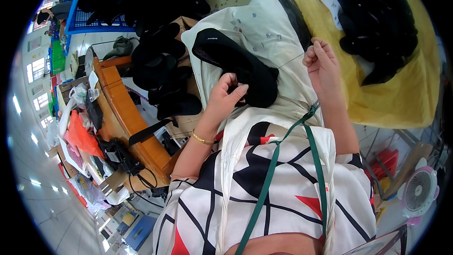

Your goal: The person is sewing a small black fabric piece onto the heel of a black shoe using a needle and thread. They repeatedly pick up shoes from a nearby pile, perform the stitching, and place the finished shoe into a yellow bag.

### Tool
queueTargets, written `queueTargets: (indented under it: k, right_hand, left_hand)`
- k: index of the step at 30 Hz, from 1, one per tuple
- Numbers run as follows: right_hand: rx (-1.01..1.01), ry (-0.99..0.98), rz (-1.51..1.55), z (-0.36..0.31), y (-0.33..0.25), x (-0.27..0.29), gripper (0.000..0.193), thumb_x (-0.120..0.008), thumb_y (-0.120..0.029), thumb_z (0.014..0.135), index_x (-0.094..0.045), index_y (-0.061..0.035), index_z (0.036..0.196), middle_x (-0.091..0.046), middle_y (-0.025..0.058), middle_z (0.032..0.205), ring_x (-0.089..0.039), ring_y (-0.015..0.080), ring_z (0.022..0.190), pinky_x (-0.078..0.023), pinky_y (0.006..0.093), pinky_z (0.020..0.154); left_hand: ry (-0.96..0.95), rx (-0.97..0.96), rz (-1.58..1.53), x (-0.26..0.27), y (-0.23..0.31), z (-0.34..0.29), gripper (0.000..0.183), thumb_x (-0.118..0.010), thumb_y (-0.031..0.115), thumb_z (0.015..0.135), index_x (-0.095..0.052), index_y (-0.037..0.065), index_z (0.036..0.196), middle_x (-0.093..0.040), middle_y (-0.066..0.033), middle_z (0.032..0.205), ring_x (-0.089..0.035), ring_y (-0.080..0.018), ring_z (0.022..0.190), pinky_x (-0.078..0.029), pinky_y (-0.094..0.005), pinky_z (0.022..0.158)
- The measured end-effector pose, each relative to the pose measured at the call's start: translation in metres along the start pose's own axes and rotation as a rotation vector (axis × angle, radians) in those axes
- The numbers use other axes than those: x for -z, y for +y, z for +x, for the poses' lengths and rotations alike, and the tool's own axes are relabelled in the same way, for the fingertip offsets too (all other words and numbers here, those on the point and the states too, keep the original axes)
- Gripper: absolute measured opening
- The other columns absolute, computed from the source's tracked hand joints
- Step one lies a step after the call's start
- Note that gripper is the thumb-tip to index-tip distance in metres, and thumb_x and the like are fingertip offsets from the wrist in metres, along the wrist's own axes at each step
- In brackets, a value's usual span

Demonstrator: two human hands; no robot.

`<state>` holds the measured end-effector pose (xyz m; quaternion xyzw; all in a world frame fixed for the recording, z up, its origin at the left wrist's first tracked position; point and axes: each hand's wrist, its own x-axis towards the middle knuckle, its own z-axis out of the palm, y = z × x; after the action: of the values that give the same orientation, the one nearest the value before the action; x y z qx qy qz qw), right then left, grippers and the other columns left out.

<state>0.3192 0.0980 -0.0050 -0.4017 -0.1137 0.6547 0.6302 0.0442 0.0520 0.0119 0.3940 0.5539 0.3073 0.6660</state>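
A black fabric shoe (262,78) lies on the white cloth (264,19) over my lap, a small pale mark near its far end. My left hand (225,95) grips its near side, thumb and fingers closed on the edge. To the right and raised, my right hand (323,63) is closed in a pinch. A thin dark thread (291,61) runs taut from the shoe toward those fingers. Whether a needle is in the pinch is too small to see.
Several black shoes (165,75) are heaped at left beside an orange wooden table (120,97). More black pieces (377,23) and a white insole shape (329,5) lie on yellow sheeting (410,99) at right. A blue crate (101,29) stands far left; a small fan (418,188) sits lower right.
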Motion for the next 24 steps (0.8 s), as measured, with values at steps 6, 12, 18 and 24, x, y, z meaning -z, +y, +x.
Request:
queueTargets:
  k: [6,12,18,24]
  right_hand:
    - [-0.156,-0.271,-0.272,-0.024,0.016,-0.015,0.014,-0.058,-0.012,0.101,-0.063,-0.002,0.108,-0.064,0.0037,0.076,-0.058,0.0094,0.066,-0.048,0.0238,0.062]
    - [-0.12,-0.547,-0.926,-0.05,0.029,-0.041,0.013,-0.06,-0.011,0.097,-0.067,-0.0056,0.106,-0.068,0.0061,0.076,-0.062,0.0141,0.06,-0.049,0.028,0.057]
    - [0.122,-0.585,-1.071,-0.053,0.041,-0.042,0.015,-0.062,-0.007,0.093,-0.068,-0.003,0.106,-0.069,0.0127,0.082,-0.064,0.0212,0.068,-0.051,0.0295,0.064]
    - [0.178,-0.58,-1.057,-0.052,0.044,-0.042,0.014,-0.063,-0.009,0.091,-0.069,-0.0057,0.103,-0.07,0.015,0.081,-0.067,0.0305,0.068,-0.053,0.0337,0.062]
  left_hand:
    - [0.102,0.132,-0.525,-0.005,-0.004,-0.009,0.015,-0.066,0.014,0.096,-0.064,0.005,0.108,-0.069,-0.0083,0.091,-0.066,-0.0144,0.075,-0.055,-0.0249,0.06]
    - [0.043,0.177,-0.747,-0.006,-0.007,-0.008,0.015,-0.062,0.014,0.099,-0.064,0.005,0.11,-0.07,-0.0117,0.094,-0.066,-0.016,0.075,-0.057,-0.0265,0.06]
    - [0.035,0.185,-0.787,-0.007,-0.008,-0.007,0.015,-0.06,0.014,0.1,-0.062,0.003,0.111,-0.069,-0.0115,0.094,-0.066,-0.0164,0.075,-0.058,-0.0273,0.063]
    - [0.029,0.189,-0.799,-0.007,-0.009,-0.007,0.016,-0.06,0.013,0.1,-0.061,0.003,0.112,-0.069,-0.0112,0.094,-0.066,-0.0165,0.075,-0.058,-0.0273,0.064]
